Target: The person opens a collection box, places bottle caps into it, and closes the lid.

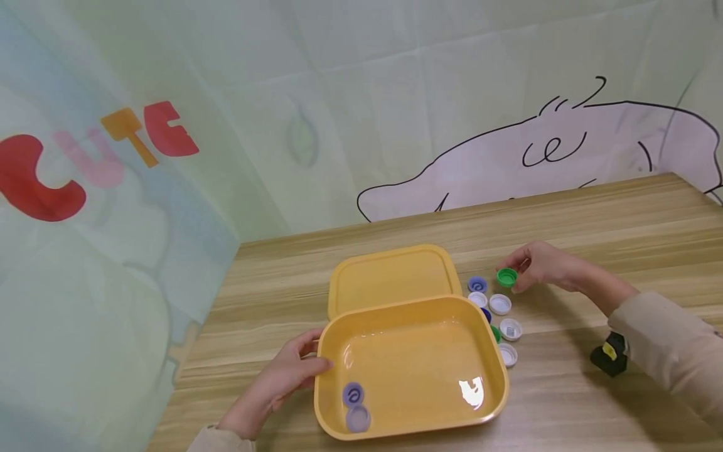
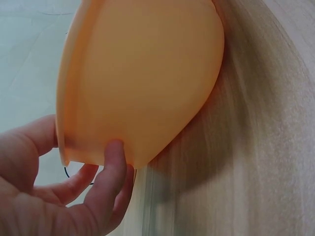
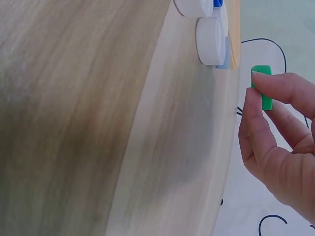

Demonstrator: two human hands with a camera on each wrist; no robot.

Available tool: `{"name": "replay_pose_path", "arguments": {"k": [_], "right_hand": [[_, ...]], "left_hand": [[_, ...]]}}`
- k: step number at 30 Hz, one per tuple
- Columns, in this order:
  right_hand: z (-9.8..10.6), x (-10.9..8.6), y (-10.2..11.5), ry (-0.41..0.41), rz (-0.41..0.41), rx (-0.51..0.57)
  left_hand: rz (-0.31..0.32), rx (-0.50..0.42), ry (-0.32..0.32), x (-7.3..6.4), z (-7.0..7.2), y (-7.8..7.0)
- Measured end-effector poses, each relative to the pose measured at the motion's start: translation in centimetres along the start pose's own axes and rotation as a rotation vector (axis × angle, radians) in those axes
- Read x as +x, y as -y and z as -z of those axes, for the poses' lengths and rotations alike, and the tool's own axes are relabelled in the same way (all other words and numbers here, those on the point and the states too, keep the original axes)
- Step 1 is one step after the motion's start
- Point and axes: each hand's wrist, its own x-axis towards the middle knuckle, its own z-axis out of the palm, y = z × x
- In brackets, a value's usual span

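Between thumb and fingers, my right hand (image 1: 543, 267) pinches a green bottle cap (image 1: 507, 277), held above the table in the right wrist view. My left hand (image 1: 290, 370) grips the left wall of a yellow plastic box (image 1: 412, 370), thumb over the rim and fingers outside. Inside the box, at its lower left, lie a purple cap (image 1: 353, 394) and a pale cap (image 1: 358, 419). Beside the box's right side sit several loose caps: a purple cap (image 1: 477, 285), white caps (image 1: 511, 329), and a blue and a green one partly hidden by the rim.
Behind the box lies a yellow lid (image 1: 395, 279), flat on the wooden table (image 1: 271, 276). A small black object with a yellow mark (image 1: 610, 355) rests near the right sleeve. A printed cloth (image 1: 339, 113) hangs along the table's back and left.
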Motion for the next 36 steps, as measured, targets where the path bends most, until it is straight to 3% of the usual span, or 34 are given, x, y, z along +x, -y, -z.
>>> {"name": "replay_pose_path", "arguments": {"k": [36], "right_hand": [[-0.5, 1.1, 3.1, 0.003, 0.041, -0.095]], "left_hand": [[0.0, -0.001, -0.006, 0.0, -0.1, -0.1]]}}
